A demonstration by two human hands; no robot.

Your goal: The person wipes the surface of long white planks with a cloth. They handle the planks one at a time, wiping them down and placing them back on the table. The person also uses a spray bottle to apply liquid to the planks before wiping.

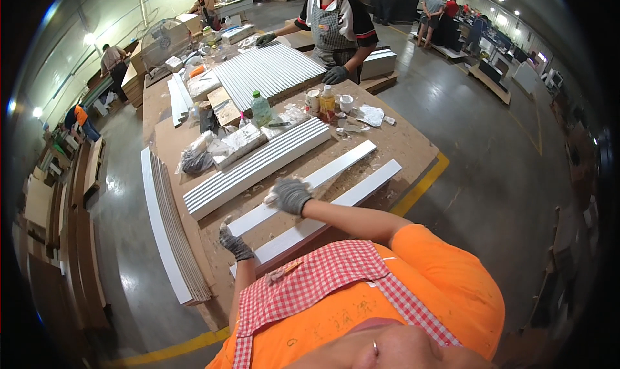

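Right hand [292, 195], grey-gloved: curled closed on a small pale wad (cloth or paper, hard to tell), raised just above the nearer end of the upper white strip [303, 187].
Left hand [234, 242], grey-gloved: fingers bent, resting at the near end of the same strip; grip unclear, palm hidden.
White strips, flat, two: the lower white strip [336, 207] parallel, just beside the first, its near end running to the bench edge.
Ribbed white panel [258, 164], one, lying beyond the strips.
Stack of ribbed panels [169, 230], count unreadable, leaning off the left edge of the workbench [407, 143].
Green bottle [261, 109], one; small jars and cups near the far side, roughly three (partly blurred).
Co-worker [337, 20] across the bench, head cut off, both gloved hands on a large ribbed sheet [271, 71].
Right bench corner bare of things; yellow floor line [423, 185] just past it.
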